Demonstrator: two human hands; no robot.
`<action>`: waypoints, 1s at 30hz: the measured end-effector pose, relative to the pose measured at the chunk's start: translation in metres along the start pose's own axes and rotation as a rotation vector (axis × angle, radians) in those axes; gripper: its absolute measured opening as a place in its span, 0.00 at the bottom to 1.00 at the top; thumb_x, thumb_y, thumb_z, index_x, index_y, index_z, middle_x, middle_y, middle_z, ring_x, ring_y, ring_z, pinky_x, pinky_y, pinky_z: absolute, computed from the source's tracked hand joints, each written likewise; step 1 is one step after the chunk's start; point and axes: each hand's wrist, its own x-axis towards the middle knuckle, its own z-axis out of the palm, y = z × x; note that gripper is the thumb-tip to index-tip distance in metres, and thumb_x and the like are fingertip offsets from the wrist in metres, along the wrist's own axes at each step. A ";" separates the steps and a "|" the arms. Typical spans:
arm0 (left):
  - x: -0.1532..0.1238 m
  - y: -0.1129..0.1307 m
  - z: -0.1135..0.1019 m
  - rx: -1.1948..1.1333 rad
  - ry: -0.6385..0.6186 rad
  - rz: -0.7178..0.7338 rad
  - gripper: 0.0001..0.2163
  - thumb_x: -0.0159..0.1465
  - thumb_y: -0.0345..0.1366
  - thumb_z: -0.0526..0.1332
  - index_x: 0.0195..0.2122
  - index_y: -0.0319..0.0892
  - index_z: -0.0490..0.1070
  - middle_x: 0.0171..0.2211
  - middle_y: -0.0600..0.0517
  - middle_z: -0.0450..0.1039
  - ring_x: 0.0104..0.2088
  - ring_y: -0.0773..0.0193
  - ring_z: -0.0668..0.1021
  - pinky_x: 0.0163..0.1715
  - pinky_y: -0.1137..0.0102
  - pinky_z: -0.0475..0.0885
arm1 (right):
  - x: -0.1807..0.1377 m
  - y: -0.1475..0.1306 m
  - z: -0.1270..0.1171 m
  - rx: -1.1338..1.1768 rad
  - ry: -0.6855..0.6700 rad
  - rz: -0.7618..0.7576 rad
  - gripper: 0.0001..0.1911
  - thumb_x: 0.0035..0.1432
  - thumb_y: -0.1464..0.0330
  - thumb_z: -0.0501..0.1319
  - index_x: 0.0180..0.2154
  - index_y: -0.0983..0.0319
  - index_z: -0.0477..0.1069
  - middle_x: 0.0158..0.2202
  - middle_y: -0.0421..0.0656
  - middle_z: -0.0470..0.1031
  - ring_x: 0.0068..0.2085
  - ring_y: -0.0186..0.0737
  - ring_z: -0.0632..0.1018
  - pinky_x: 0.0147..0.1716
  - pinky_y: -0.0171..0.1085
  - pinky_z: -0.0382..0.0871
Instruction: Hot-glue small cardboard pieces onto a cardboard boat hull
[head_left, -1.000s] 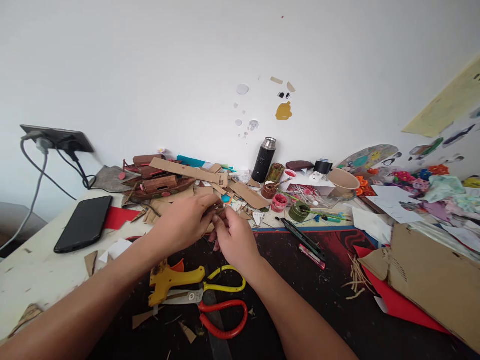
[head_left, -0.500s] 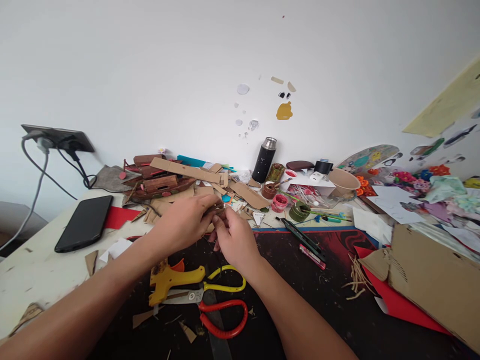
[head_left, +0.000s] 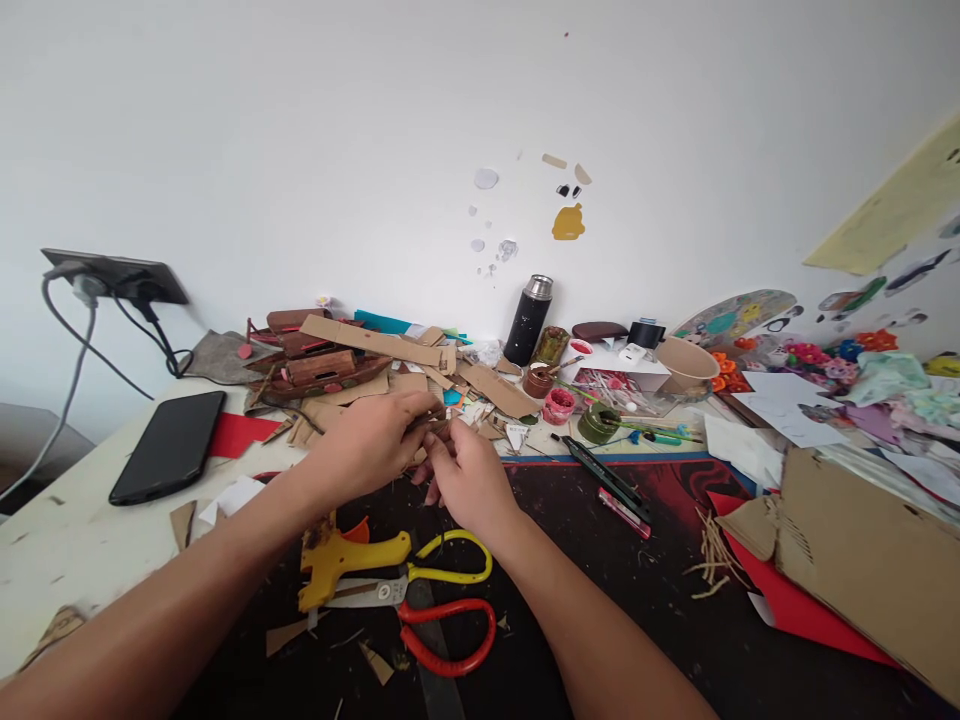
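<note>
My left hand (head_left: 379,440) and my right hand (head_left: 469,470) meet above the far edge of the dark mat (head_left: 600,590). Both have their fingers closed, pinched around a small brownish piece that the fingers mostly hide, so I cannot make out its kind. Below them on the mat lies a yellow glue gun (head_left: 330,570). Scissors (head_left: 390,592) with one yellow and one red handle rest against it, blades pointing left. Cardboard scraps (head_left: 375,662) are scattered around them. Beyond my left hand sits a brown model boat (head_left: 330,370).
To the left are a black phone (head_left: 169,447) and red paper (head_left: 238,434). A black flask (head_left: 529,320), a green paint jar (head_left: 598,424) and a pink paint jar (head_left: 558,405) stand at the back. A utility knife (head_left: 607,478) lies right of my hands, near a large cardboard piece (head_left: 862,560).
Both hands stay in nearly the same place, with only slight finger movement around the small piece. Nothing else has visibly moved.
</note>
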 end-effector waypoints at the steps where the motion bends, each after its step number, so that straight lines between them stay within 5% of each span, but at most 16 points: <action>1: 0.000 0.000 0.000 0.007 0.000 0.003 0.10 0.67 0.34 0.55 0.40 0.48 0.77 0.37 0.46 0.84 0.37 0.48 0.84 0.34 0.63 0.70 | 0.000 0.000 0.000 0.000 -0.002 0.003 0.10 0.79 0.65 0.56 0.40 0.57 0.66 0.28 0.37 0.82 0.19 0.36 0.78 0.22 0.34 0.68; 30: 0.001 0.000 0.007 0.000 -0.008 -0.008 0.11 0.69 0.33 0.56 0.43 0.47 0.78 0.39 0.45 0.85 0.39 0.49 0.85 0.35 0.64 0.72 | 0.005 0.010 0.001 0.025 -0.002 0.002 0.12 0.79 0.64 0.56 0.38 0.56 0.64 0.27 0.37 0.82 0.18 0.35 0.78 0.20 0.32 0.67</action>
